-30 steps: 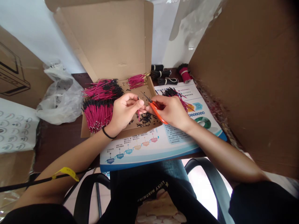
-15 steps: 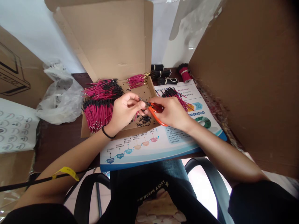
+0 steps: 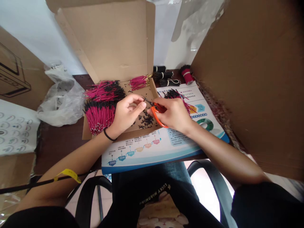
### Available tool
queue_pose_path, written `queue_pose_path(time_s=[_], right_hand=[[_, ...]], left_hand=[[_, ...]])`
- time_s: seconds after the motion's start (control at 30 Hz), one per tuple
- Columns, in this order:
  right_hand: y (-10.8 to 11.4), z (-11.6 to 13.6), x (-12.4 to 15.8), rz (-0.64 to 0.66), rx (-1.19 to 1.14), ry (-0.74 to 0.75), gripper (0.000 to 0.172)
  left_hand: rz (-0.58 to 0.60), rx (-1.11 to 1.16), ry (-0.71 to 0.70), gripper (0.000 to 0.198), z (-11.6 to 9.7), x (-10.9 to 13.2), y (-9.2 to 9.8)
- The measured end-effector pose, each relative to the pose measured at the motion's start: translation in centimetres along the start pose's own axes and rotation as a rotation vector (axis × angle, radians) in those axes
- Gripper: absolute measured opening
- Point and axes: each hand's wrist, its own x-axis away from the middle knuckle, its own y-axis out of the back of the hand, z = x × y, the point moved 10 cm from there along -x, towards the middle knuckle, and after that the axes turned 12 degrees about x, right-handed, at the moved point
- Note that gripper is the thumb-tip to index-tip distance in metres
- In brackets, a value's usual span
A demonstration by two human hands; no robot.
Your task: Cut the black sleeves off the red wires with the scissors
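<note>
Dark wooden surface (image 3: 59,145) carries everything here, with a printed company brochure (image 3: 152,152) lying at its near edge and a shallow cardboard tray (image 3: 142,131) resting partly on it. Nearest, the left hand (image 3: 124,115) and right hand (image 3: 173,115) meet above the tray. The left hand's fingers (image 3: 135,100) are pinched closed on a short wire (image 3: 143,99), of which only a thin dark end shows past the fingertips. Being so light, thin and springy, it looks likely to slip or flick away, so the safest hold seems very close to the end being worked. Its long axis seems to run roughly level toward the right, though the fingers hide most of it. The right hand's fingers (image 3: 166,107) are curled closed around orange-handled scissors (image 3: 156,114), whose long axis slants from the handles at lower right up to the blade tips at upper left, right beside the wire end. Black wire offcuts (image 3: 147,120) lie scattered below the hands. Beyond, at left, sit dense bundles of magenta wires (image 3: 99,115), and farther back are bound black wire bundles (image 3: 161,76). A raised cardboard flap (image 3: 104,38) closes the upper middle of the frame.
</note>
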Motion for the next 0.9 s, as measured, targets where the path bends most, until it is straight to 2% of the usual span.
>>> queue_pose_path(time_s=[0.3,0.53,0.77,0.9], right_hand=[[-0.4,-0.1,0.0,0.014,0.040,0.004,0.040],[-0.3,-0.1,-0.1,0.027,0.004,0.006,0.037],[-0.1,0.0,-0.1,0.031,-0.117,0.016,0.038],[-0.1,-0.2,-0.1,0.021,-0.101,-0.004,0.038]], left_hand=[[0.008,-0.045,-0.003,0.022,0.2,0.3,-0.2],[0.014,-0.015,0.040,0.025,0.2,0.1,-0.2],[0.074,0.393,0.284,0.022,2.5,0.4,-1.0],[0.072,0.411,0.307,0.011,2.8,0.5,-1.1]])
